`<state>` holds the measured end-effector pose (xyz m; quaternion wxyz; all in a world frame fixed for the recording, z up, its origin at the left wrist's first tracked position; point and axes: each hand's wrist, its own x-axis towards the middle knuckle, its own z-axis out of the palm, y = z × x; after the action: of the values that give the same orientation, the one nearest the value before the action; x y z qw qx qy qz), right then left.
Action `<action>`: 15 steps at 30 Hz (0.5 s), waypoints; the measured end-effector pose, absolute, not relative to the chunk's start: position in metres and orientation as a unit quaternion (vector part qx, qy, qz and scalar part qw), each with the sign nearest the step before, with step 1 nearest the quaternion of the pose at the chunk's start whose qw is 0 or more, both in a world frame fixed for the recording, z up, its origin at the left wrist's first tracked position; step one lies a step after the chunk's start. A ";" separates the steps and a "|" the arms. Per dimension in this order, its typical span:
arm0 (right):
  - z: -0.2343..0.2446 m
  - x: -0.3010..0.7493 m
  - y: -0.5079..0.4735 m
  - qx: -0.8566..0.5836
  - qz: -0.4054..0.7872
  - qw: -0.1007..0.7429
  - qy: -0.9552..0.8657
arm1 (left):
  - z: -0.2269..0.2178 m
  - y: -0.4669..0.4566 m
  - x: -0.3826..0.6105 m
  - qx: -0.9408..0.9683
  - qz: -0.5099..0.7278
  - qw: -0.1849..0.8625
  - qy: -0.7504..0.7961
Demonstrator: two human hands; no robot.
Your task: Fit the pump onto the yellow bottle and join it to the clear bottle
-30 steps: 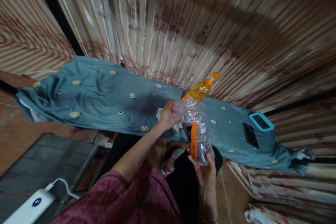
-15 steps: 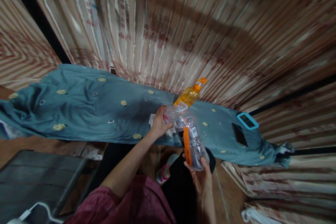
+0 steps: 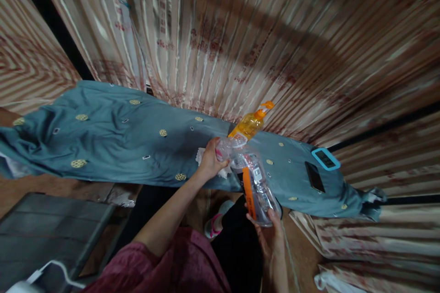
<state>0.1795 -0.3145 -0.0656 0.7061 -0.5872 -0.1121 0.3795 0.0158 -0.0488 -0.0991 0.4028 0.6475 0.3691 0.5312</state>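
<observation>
My left hand (image 3: 210, 161) is closed around a small clear plastic bottle (image 3: 224, 147) with a pink mark. Beneath the base of a large clear plastic bottle (image 3: 257, 185) with an orange and black label, my right hand (image 3: 270, 226) curls its fingers. The large bottle is tilted, its neck up and to the left, close against the small bottle; I cannot tell whether their mouths touch. Just behind them stands a yellow pump bottle (image 3: 250, 124) with an orange pump head. A white tissue (image 3: 225, 171) lies partly hidden under my left hand.
A blue-green patterned cloth (image 3: 113, 146) covers the long narrow table. On its right part lie a black phone (image 3: 314, 177) and a light-blue framed digital timer (image 3: 326, 159). A striped curtain (image 3: 220, 32) hangs behind. A dark grey stool-like surface (image 3: 44, 229) stands at lower left.
The large bottle's base and my right hand have shifted slightly right and down. My left hand still grips the small bottle by the large bottle's neck.
</observation>
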 end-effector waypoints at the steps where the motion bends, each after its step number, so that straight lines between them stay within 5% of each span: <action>1: -0.065 0.180 -0.316 -0.588 0.382 0.704 -0.114 | -0.098 -0.049 0.015 0.647 0.525 0.410 0.370; 15: -0.062 0.187 -0.332 -0.594 0.378 0.703 -0.103 | -0.082 -0.051 0.003 0.669 0.491 0.429 0.358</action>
<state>0.1869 -0.3317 -0.0615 0.7027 -0.5938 -0.1032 0.3781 0.0026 -0.0510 -0.0816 0.4287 0.6686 0.3580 0.4909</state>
